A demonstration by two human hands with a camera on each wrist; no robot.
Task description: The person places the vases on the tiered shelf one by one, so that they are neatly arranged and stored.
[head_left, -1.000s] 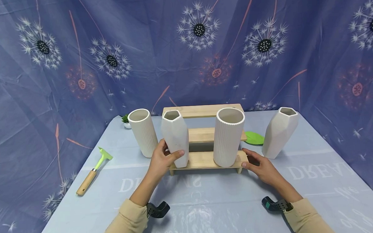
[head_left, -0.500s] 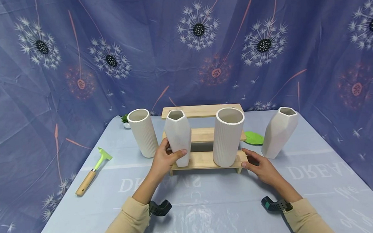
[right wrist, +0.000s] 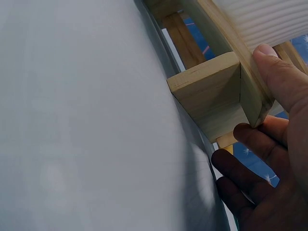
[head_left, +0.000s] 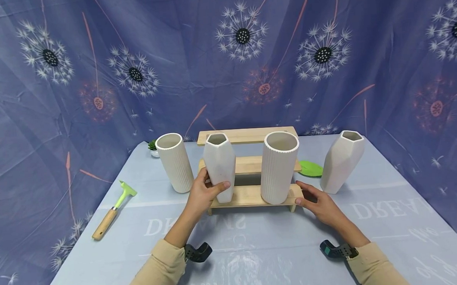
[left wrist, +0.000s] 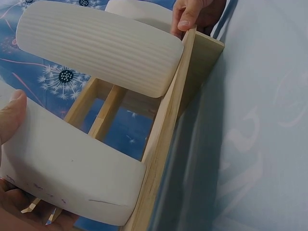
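Note:
My left hand grips a white faceted vase low on its body, thumb in front, fingers round the far side. The vase stands upright at the left of the lowest step of a wooden tiered stand; its base is right at the board in the left wrist view. At the right end of that step, my right hand pinches the board, thumb on top and forefinger beneath, as the right wrist view shows. A white ribbed vase stands on the same step, between both hands.
Another ribbed vase is left of the stand, and a second faceted vase to its right. A green leaf-shaped piece and a small potted plant lie further back. A wooden-handled green hand tool rests at left.
The left hand has shifted the faceted vase slightly right along the lowest step, toward the ribbed vase. The right hand keeps its place at the board's end.

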